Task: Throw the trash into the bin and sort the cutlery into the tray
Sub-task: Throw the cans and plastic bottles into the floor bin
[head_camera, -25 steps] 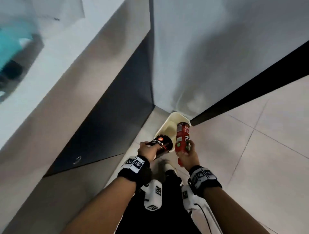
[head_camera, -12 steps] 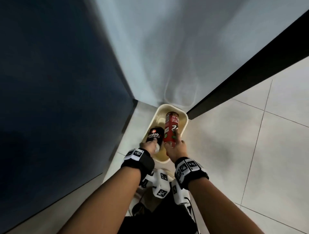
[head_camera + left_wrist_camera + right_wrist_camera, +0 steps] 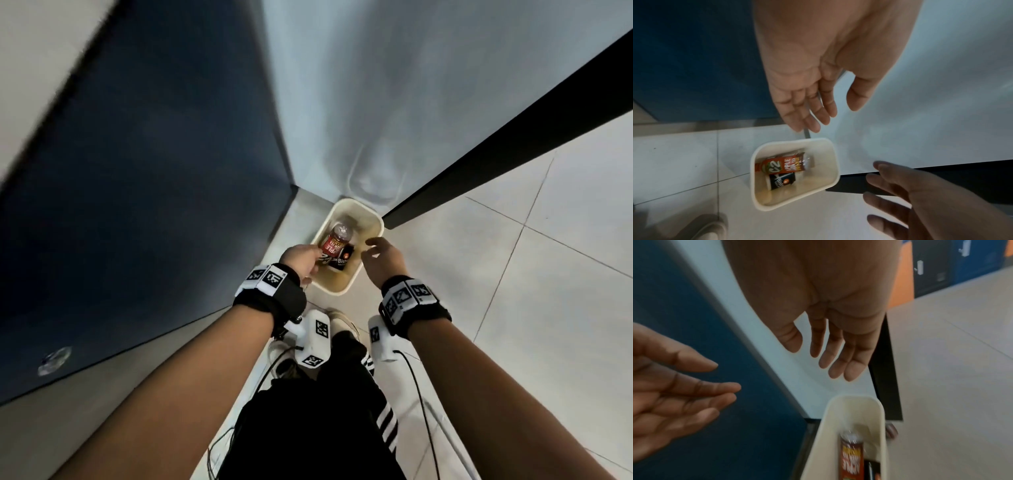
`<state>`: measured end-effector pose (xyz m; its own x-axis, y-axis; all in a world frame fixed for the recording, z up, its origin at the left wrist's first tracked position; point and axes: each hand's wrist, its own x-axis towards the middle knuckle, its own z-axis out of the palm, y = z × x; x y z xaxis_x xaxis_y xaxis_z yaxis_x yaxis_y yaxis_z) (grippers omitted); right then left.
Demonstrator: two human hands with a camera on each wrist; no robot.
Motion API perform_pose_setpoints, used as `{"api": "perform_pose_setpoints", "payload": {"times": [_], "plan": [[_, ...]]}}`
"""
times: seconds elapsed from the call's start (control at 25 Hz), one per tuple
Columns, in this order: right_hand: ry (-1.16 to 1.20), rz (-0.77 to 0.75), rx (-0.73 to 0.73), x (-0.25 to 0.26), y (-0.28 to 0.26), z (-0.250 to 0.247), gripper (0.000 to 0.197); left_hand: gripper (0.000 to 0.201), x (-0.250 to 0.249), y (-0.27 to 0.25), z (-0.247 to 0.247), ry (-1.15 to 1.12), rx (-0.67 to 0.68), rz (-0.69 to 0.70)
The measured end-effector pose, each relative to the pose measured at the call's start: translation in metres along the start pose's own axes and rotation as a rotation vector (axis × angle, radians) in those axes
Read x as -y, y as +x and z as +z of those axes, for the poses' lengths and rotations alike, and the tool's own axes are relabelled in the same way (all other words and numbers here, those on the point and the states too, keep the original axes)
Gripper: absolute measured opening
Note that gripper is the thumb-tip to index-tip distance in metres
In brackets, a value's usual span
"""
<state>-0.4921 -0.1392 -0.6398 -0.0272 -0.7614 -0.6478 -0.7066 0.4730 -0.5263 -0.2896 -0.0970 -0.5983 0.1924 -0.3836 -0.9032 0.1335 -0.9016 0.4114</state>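
Note:
A cream rectangular bin (image 3: 371,219) (image 3: 835,155) (image 3: 877,404) stands on the floor in a corner. Inside it lie a red-labelled bottle (image 3: 334,241) (image 3: 786,164) (image 3: 851,456) and a black paper cup (image 3: 340,258) (image 3: 782,180) (image 3: 872,470). My left hand (image 3: 303,257) (image 3: 807,104) hovers over the bin's left rim, fingers straight and empty. My right hand (image 3: 380,255) (image 3: 830,353) hovers over the right rim, fingers spread and holding nothing. No cutlery or tray shows.
A dark blue cabinet panel (image 3: 154,171) rises on the left, and a pale wall (image 3: 411,85) with a black baseboard (image 3: 513,130) runs behind the bin. Light floor tiles (image 3: 548,274) spread to the right. My shoe (image 3: 342,322) stands just short of the bin.
Both hands have let go: the bottle and the cup have dropped from above the bin to its bottom. The hands now hang open over the rim.

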Motion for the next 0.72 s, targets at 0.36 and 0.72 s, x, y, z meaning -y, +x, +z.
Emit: {"api": "perform_pose_setpoints", "payload": {"times": [0.36, 0.72], "plan": [[-0.249, -0.558, 0.179, 0.180, -0.124, -0.144, 0.031, 0.030, -0.124, -0.299, -0.045, -0.087, 0.006, 0.329], [-0.243, -1.028, 0.248, 0.368, -0.236, -0.237, 0.028, 0.026, -0.155, -0.504, -0.172, -0.159, -0.409, 0.670]]}}
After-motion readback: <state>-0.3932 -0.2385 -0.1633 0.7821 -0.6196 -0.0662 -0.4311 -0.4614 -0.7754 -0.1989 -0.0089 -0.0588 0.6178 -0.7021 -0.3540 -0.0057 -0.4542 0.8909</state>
